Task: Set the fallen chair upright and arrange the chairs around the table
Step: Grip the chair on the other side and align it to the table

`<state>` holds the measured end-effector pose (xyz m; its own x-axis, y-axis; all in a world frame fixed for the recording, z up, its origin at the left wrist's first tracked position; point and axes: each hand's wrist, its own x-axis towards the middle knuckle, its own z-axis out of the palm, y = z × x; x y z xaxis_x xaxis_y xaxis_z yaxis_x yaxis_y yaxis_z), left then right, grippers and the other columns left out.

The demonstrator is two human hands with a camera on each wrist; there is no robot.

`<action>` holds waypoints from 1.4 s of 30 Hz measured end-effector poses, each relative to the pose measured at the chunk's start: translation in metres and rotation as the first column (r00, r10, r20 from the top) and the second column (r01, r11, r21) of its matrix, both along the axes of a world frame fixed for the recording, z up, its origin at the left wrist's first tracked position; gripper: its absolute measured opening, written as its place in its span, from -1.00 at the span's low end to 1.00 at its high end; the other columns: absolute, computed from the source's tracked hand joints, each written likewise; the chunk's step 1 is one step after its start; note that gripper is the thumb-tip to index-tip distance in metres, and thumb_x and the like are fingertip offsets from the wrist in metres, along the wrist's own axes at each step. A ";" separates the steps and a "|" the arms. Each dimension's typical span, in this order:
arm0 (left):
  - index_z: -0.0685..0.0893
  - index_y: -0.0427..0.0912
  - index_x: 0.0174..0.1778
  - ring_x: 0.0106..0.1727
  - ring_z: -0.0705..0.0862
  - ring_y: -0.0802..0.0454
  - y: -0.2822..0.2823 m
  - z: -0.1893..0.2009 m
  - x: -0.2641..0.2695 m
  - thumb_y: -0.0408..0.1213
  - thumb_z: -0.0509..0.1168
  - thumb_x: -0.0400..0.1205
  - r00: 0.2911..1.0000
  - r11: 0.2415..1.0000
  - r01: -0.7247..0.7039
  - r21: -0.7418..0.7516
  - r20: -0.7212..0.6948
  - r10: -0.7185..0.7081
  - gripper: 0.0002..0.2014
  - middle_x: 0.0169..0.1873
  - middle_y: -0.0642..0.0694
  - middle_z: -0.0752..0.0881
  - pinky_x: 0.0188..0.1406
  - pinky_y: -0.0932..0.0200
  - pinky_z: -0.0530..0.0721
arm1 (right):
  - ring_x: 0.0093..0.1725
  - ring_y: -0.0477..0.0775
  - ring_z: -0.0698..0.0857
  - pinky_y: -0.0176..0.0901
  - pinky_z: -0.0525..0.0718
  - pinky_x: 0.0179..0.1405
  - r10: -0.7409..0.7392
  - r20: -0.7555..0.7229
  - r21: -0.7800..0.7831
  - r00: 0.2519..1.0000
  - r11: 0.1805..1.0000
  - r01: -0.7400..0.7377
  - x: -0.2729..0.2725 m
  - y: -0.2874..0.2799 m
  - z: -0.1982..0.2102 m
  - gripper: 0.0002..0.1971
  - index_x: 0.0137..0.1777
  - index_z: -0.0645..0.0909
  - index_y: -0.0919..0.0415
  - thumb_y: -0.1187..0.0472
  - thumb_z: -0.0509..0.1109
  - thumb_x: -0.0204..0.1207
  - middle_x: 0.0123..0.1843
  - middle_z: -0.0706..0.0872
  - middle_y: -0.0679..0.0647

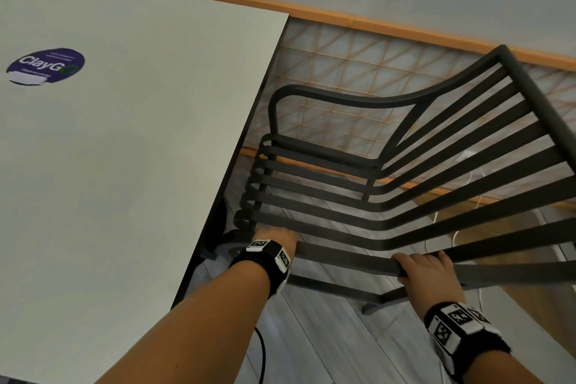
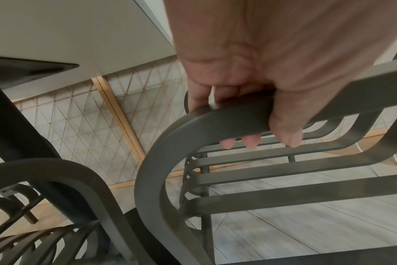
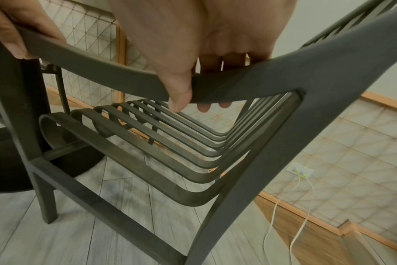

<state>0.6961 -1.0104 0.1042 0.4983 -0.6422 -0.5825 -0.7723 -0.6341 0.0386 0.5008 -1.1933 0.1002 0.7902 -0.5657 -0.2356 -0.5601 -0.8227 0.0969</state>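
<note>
A dark slatted metal chair (image 1: 343,99) stands right of the white table (image 1: 140,134), its seat turned toward the table's edge. My left hand (image 1: 274,235) grips the front bend of the near armrest (image 2: 215,122), thumb (image 2: 281,122) over the bar and fingertips showing under it. My right hand (image 1: 424,270) grips the same armrest (image 3: 249,86) further back, near the backrest, with fingers wrapped round it (image 3: 177,80). In the right wrist view the near front leg (image 3: 48,206) reaches the floor. The far legs are mostly hidden.
A second dark chair (image 2: 57,172) sits under the table beside its black pedestal (image 2: 16,129) and round base (image 3: 68,161). A lattice wall panel (image 1: 358,72) runs behind. White cables (image 3: 301,206) hang from a socket (image 3: 299,169) on the right. A black cable (image 1: 261,349) lies on the floor.
</note>
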 end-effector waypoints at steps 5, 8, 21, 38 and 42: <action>0.59 -0.17 0.35 0.39 0.60 -0.18 0.011 -0.003 0.011 -0.28 0.14 0.74 0.997 0.990 -0.080 0.120 -0.002 0.081 -0.71 0.36 -0.18 0.65 0.45 -0.12 0.53 | 0.29 0.02 0.52 0.19 0.03 0.56 0.042 0.000 0.011 0.999 0.999 -0.042 0.012 0.019 -0.002 -0.65 0.33 0.39 -0.13 0.07 0.27 0.56 0.19 0.66 -0.12; 0.53 -0.16 0.45 0.48 0.52 -0.21 0.021 -0.005 0.017 -0.27 0.12 0.75 0.992 0.974 -0.129 0.186 0.035 0.125 -0.65 0.46 -0.20 0.56 0.52 -0.21 0.44 | 0.27 0.02 0.54 0.17 0.08 0.55 0.073 0.010 0.015 0.997 0.997 -0.073 0.022 0.032 -0.005 -0.63 0.33 0.40 -0.13 0.10 0.30 0.54 0.17 0.67 -0.12; 0.42 -0.23 0.55 0.60 0.33 -0.26 0.037 0.001 0.024 -0.34 0.00 0.78 0.949 0.910 -0.314 0.270 0.066 0.308 -0.60 0.57 -0.27 0.42 0.59 -0.23 0.23 | 0.20 0.04 0.55 0.02 0.32 0.37 0.102 -0.009 0.036 0.995 0.994 -0.102 0.046 0.055 -0.006 -0.61 0.35 0.35 -0.13 0.09 0.27 0.54 0.17 0.66 -0.10; 0.40 -0.21 0.57 0.61 0.32 -0.28 0.029 -0.017 0.031 -0.25 -0.02 0.77 0.942 0.909 -0.325 0.261 0.009 0.334 -0.57 0.58 -0.23 0.41 0.65 -0.30 0.15 | 0.21 0.03 0.55 0.04 0.26 0.43 0.064 0.040 0.076 0.997 0.995 -0.067 0.039 0.051 -0.003 -0.64 0.30 0.41 -0.13 0.12 0.33 0.52 0.15 0.67 -0.10; 0.37 -0.22 0.59 0.64 0.26 -0.29 0.030 -0.014 0.029 -0.27 -0.01 0.77 0.945 0.908 -0.314 0.277 0.000 0.326 -0.56 0.61 -0.25 0.35 0.66 -0.31 0.11 | 0.30 0.05 0.49 0.12 0.09 0.54 0.043 0.014 0.068 0.999 0.997 -0.044 0.038 0.055 -0.002 -0.50 0.35 0.38 -0.11 0.12 0.44 0.43 0.22 0.64 -0.09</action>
<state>0.7255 -0.9802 0.0899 0.6197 -0.2679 -0.7377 -0.5275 -0.8381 -0.1388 0.5390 -1.1380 0.0980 0.8166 -0.5141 -0.2625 -0.5247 -0.8506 0.0335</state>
